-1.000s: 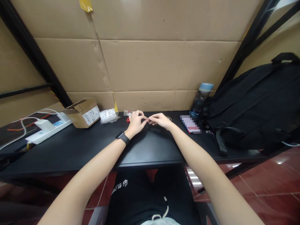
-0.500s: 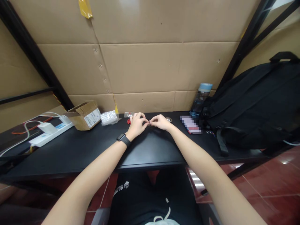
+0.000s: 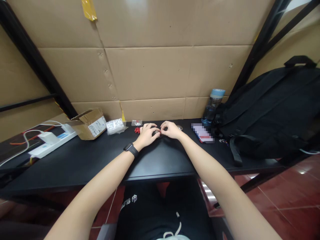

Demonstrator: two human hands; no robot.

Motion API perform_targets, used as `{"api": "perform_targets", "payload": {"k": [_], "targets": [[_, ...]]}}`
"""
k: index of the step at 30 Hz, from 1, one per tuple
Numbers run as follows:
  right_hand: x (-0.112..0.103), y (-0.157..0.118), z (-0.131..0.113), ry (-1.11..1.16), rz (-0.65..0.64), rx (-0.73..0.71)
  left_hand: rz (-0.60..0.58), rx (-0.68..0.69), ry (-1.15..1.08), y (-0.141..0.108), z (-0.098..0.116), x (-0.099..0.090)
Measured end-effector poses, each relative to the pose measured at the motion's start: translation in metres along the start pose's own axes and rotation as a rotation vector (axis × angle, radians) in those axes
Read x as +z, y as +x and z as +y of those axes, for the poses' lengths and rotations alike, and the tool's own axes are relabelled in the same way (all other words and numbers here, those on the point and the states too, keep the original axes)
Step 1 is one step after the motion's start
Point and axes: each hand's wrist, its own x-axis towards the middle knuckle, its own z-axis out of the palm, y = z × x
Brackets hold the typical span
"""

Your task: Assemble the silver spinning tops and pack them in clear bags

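Head view: black table, its far edge against cardboard, its near edge at the wearer's lap. Left hand, black watch at the wrist: thumb and forefinger curved about a small round metal piece, presumably to steady it; whether they grip it cannot be told. Right hand: thumb and forefinger pinched together on what appears to be a small red piece, a fingertip hold that would suit so slight an item. Hands close together, fingertips nearly meeting; metal piece between them, past the table's middle toward the far edge. Red pieces, one cluster, just beyond the left hand, probably there for easy reach; clear plastic packet behind, nearer the far edge. Metal disc, partly hidden, beside the right wrist. Bubble-wrap packet and open cardboard box, far edge, left of the hands, seemingly set aside to leave working room.
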Motion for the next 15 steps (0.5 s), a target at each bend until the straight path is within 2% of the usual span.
{"api": "perform_targets", "payload": {"k": [5, 9, 12, 15], "targets": [[0.000, 0.000, 0.001, -0.015, -0.020, 0.023, -0.108, 0.015, 0.046, -0.004, -0.004, 0.010], [-0.002, -0.001, 0.001, -0.079, -0.011, 0.033, -0.125, 0.035, 0.049, 0.000, -0.006, 0.003], [-0.003, -0.001, 0.002, -0.121, -0.022, 0.070, -0.026, -0.029, 0.054, 0.006, -0.017, -0.017], [-0.005, -0.001, 0.002, -0.153, -0.041, 0.107, 0.142, -0.154, 0.083, 0.008, -0.043, -0.041]]}}
